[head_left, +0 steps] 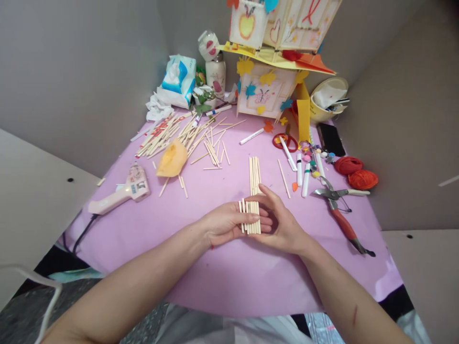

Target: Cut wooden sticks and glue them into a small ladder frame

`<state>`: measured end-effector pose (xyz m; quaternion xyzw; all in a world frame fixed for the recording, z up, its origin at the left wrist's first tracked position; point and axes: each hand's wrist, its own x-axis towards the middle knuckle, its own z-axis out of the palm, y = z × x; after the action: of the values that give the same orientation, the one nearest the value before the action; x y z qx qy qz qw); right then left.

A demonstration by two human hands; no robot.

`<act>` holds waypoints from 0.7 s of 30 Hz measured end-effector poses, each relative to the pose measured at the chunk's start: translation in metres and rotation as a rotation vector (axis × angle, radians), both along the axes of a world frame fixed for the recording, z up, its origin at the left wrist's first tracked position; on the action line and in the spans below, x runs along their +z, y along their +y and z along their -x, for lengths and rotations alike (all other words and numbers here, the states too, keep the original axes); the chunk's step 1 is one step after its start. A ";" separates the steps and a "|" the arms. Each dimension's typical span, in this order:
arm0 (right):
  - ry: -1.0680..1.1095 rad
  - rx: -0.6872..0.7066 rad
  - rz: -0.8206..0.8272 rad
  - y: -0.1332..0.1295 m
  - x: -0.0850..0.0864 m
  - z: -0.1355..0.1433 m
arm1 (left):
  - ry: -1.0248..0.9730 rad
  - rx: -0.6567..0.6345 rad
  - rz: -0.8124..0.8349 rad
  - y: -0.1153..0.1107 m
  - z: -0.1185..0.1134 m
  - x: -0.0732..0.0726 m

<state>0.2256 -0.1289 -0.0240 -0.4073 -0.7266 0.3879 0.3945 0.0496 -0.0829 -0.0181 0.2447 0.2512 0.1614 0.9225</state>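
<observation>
My left hand point(227, 222) is closed on a small row of short wooden sticks point(253, 224), its thumb pressed across them and its fingers underneath. Cupped around the same row from the right is my right hand point(285, 222), with its fingers curved at the upper and lower ends of the sticks. Just beyond the fingers, longer wooden sticks point(254, 172) lie side by side, pointing away from me. Their near ends are hidden by my hands, so I cannot tell whether they join the held row.
A pink glue gun point(124, 191) lies left, near loose sticks point(179, 134) and an orange-yellow cup-shaped piece point(172, 157). At right are red-handled pruning shears point(340, 215), markers point(306, 179), red yarn balls point(362, 179) and a phone point(330, 138). A decorated paper house point(263, 91) stands behind.
</observation>
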 end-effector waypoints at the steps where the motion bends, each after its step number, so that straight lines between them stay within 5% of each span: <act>1: 0.003 -0.007 0.001 0.000 0.000 0.000 | -0.001 -0.003 0.002 0.000 0.000 0.000; 21: -0.010 -0.042 0.015 -0.002 0.000 0.000 | -0.131 -0.052 0.105 0.002 -0.002 0.002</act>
<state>0.2260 -0.1314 -0.0240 -0.4273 -0.7171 0.3828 0.3959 0.0512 -0.0804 -0.0166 0.1915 0.1921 0.1394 0.9524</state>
